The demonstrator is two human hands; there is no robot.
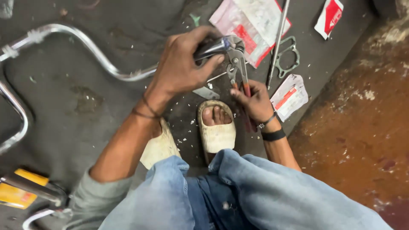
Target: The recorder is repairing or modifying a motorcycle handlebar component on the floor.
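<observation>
Above a sandalled foot (216, 123), left hand (183, 68) clasps the chrome handlebar (85, 42) end; right hand (255, 100) squeezes pliers (237, 64) onto it. Jaws may slip, striking toes or fingers.

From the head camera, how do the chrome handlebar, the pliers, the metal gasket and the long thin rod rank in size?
Largest to smallest as they look in this view:
1. Chrome handlebar, held by the left hand
2. Long thin rod
3. Pliers, held by the right hand
4. Metal gasket
The rod runs past the frame's top edge, so its full length is unsure.
</observation>
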